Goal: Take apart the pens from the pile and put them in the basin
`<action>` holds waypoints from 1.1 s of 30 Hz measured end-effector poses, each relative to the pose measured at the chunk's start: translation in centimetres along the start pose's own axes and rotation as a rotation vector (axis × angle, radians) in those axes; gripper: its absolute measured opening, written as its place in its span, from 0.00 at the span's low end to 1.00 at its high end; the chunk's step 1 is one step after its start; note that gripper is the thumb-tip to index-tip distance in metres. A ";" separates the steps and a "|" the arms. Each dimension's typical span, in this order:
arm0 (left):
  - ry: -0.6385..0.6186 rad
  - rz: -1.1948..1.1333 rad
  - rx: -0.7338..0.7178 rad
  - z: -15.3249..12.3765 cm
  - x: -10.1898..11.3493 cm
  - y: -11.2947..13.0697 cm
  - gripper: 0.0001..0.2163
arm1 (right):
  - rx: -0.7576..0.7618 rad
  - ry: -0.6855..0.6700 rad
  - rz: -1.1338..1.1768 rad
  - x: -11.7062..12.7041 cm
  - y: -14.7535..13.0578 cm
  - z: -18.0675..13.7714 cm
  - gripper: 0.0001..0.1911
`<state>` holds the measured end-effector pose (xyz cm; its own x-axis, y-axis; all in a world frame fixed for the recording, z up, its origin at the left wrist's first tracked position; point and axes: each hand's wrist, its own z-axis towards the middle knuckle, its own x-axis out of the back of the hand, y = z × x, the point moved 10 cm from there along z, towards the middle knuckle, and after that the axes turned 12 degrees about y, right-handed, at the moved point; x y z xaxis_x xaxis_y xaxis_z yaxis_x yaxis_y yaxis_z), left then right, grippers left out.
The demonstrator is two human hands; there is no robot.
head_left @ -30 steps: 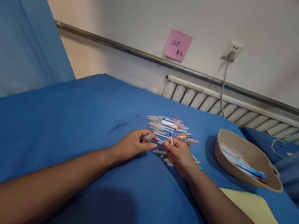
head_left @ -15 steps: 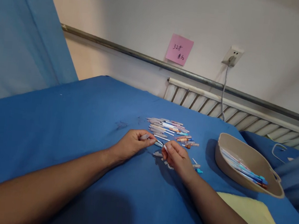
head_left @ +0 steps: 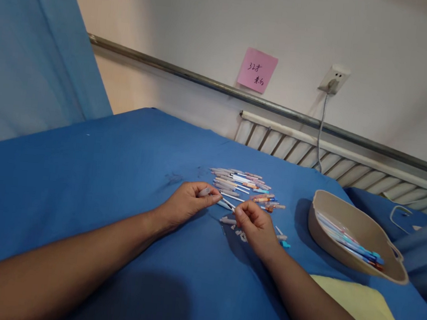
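Observation:
My left hand (head_left: 186, 203) pinches a grey pen barrel (head_left: 206, 191) between thumb and fingers. My right hand (head_left: 255, 225) is closed on a thin white refill (head_left: 229, 203) whose tip points toward the barrel's end. Both hands hover just above a blue cloth (head_left: 114, 170). Behind them lies a heap of several loose pens and pen parts (head_left: 244, 185). A few small caps (head_left: 280, 239) lie under and beside my right hand.
A beige oval basket (head_left: 355, 259) holding several assembled pens stands at the right. A yellow sheet (head_left: 365, 305) lies near my right forearm. A radiator (head_left: 312, 152), a wall socket with cable (head_left: 333, 78) and a pink note (head_left: 257, 70) are behind.
My right hand turned the refill from upright to lying level and brought its tip toward the barrel in my left hand. The left hand kept its grip.

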<state>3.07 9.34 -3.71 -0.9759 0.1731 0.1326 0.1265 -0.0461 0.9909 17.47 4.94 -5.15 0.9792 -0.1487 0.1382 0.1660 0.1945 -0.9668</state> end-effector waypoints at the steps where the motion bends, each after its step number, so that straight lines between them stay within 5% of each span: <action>1: -0.003 0.001 -0.004 0.0 0.0 0.0 0.14 | 0.004 -0.002 -0.003 0.0 0.0 0.0 0.14; 17: -0.053 0.067 -0.060 -0.5 -0.9 0.5 0.13 | 0.066 -0.004 -0.114 -0.4 -0.3 -0.2 0.11; 23: -0.068 0.062 -0.053 -0.7 -1.3 0.1 0.12 | 0.216 -0.010 -0.208 -0.6 -1.8 -0.9 0.05; 33: -0.063 -0.005 -0.005 -0.6 -1.2 -0.1 0.13 | 0.586 -0.065 -0.376 -1.4 -5.0 -2.2 0.20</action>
<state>4.10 8.60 -4.00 -0.9635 0.2346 0.1292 0.1208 -0.0499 0.9914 15.05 2.07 -0.95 0.8451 -0.2534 0.4707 0.5124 0.6350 -0.5781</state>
